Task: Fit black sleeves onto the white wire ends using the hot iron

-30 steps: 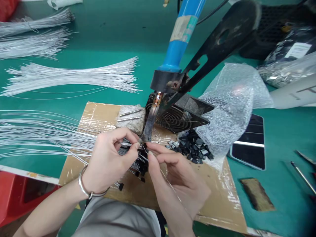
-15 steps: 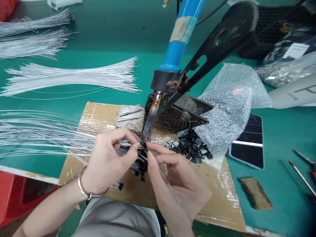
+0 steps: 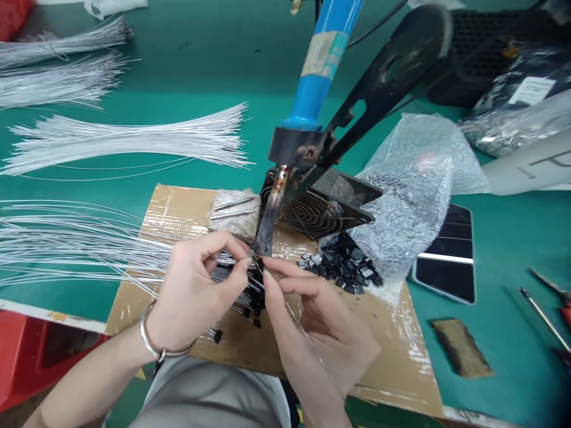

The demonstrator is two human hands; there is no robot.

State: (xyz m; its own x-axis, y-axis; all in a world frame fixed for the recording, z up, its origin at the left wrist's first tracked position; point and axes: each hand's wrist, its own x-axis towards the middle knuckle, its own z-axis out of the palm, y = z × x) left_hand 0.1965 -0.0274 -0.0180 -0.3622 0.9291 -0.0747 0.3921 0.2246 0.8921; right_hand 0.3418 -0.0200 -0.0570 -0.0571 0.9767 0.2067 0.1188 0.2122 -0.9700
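A soldering iron with a blue handle (image 3: 307, 98) is clamped in a black metal bracket (image 3: 383, 89), its dark tip (image 3: 267, 229) pointing down between my hands. My left hand (image 3: 196, 297) pinches a small piece just under the tip; the fingers hide most of it, so I cannot make out its kind. My right hand (image 3: 325, 327) has thumb and forefinger closed on a thin solder wire (image 3: 307, 337) that trails back over the palm. Beneath my hands lie white wires (image 3: 89, 244) with black pieces at their ends (image 3: 256, 297).
Cardboard (image 3: 392, 356) covers the green bench. Behind the tip stand a small fan (image 3: 307, 211) and a pad (image 3: 236, 223) with two metal pins. Black chips (image 3: 350, 264), bubble wrap (image 3: 410, 172), a phone (image 3: 446, 255) and a brown sponge (image 3: 461, 348) lie right. Wire bundles (image 3: 129, 139) lie left.
My right fingers have shifted very slightly left, closer to the iron tip. The left hand keeps its place, and the view has moved a little.
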